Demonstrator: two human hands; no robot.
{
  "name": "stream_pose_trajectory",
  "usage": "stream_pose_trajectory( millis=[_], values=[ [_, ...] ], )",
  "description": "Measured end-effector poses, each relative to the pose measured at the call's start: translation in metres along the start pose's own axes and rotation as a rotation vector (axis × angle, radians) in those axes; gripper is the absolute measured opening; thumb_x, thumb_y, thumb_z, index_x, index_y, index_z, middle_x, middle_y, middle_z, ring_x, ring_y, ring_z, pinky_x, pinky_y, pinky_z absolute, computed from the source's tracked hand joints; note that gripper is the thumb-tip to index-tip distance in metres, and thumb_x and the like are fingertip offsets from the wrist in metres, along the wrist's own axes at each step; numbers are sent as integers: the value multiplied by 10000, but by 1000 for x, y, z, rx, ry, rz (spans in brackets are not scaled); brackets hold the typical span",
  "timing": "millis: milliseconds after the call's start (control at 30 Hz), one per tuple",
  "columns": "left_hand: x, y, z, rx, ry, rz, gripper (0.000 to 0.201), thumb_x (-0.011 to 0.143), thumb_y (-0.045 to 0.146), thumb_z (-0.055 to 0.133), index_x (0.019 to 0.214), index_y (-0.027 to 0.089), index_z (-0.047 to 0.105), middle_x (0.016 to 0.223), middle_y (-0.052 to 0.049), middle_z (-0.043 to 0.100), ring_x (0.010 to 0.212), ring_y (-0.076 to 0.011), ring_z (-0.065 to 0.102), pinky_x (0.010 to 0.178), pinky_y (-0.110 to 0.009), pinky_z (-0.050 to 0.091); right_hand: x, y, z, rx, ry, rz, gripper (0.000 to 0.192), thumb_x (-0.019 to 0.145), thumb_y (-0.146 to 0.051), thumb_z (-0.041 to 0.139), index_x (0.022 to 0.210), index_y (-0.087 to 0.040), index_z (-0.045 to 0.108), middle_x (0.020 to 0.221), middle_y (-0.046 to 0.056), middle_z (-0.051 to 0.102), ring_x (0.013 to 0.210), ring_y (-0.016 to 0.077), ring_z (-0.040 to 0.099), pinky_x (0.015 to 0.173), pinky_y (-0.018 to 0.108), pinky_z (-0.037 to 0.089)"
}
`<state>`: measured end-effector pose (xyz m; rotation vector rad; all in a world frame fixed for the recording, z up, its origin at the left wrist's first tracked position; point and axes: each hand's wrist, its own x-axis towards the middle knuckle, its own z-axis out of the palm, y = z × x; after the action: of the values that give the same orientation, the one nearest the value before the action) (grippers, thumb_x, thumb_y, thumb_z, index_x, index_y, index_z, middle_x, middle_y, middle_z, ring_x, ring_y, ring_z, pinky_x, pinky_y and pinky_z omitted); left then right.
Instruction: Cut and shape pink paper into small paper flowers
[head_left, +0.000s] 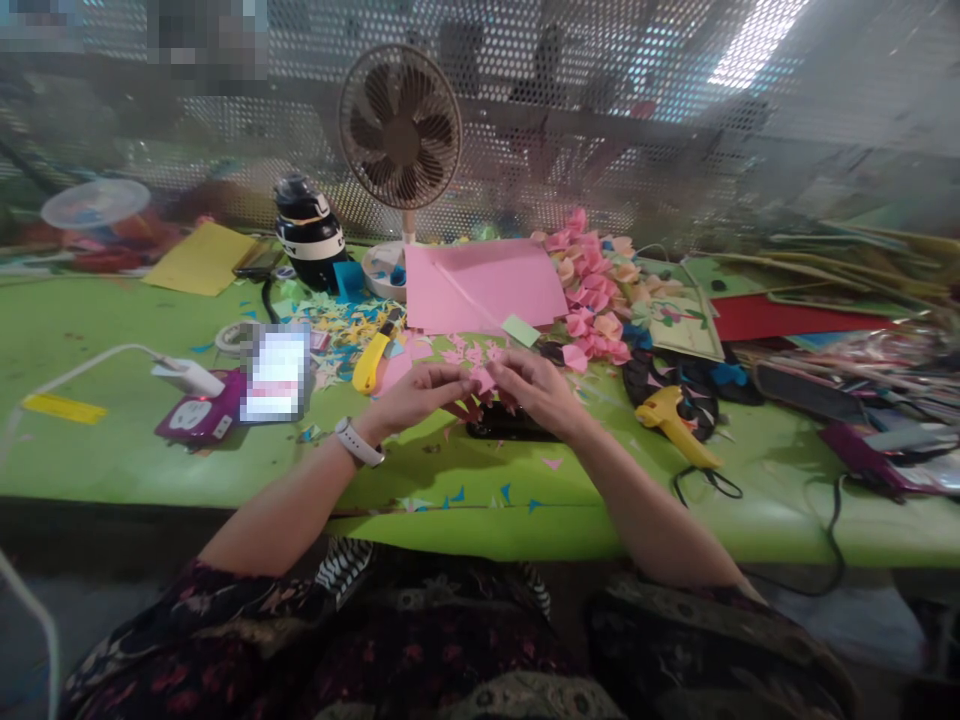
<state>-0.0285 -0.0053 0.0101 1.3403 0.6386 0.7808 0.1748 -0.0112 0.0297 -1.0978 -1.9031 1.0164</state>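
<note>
Between my two hands is a small pink paper piece point(484, 380), pinched at its edges. My left hand point(429, 393), with a white watch on the wrist, has its fingertips closed at the left side of the piece. On the other side, my right hand point(534, 392) grips it between thumb and fingers. Beneath the hands lies a black oblong object point(514, 425), partly covered by them. Small pink paper cutouts point(465, 350) are scattered just behind my fingers, in front of a pink paper sheet point(487, 285). A pale green slip point(520, 330) rests at that sheet's front edge.
A yellow-handled cutter point(371, 362), a lit phone point(276, 375) and a purple power strip point(199, 415) lie to the left. Behind stand a fan point(401, 130) and a black bottle point(309, 235). Rightward are pink paper flowers point(592, 280) and a yellow glue gun point(679, 425) with a cord.
</note>
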Motion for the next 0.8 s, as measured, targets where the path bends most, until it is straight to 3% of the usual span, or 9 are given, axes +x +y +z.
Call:
stream_pose_trajectory(
  millis=[100,333,600,800],
  values=[
    [0,-1,-2,-27,-46,-26,211,833,360,710,852,152,734,791,-63,724,709,-147,701,728,-298,608,-1,-3,2,31,-96,11,451,904,-606,537,709,-200,507,548,-55,460,482,88,431,458,233,317],
    [1,-6,1,-72,-25,-37,282,780,407,762,842,143,682,785,-38,707,646,-127,687,638,-263,596,0,2,12,-28,41,-132,359,922,-467,554,691,-200,490,600,-48,446,540,89,404,516,241,332],
    [0,-2,0,-21,-49,-68,378,733,460,804,814,134,630,761,-28,701,621,-113,679,597,-237,588,-3,-3,6,221,-84,-2,361,889,-493,603,697,-193,542,541,-60,500,465,75,457,460,216,351],
    [1,-3,3,-24,101,-37,354,743,448,795,839,157,620,755,-27,711,604,-135,699,514,-214,553,-1,-2,6,129,-21,-55,387,884,-514,600,678,-190,547,570,-56,494,468,69,479,464,214,391]
  ],
)
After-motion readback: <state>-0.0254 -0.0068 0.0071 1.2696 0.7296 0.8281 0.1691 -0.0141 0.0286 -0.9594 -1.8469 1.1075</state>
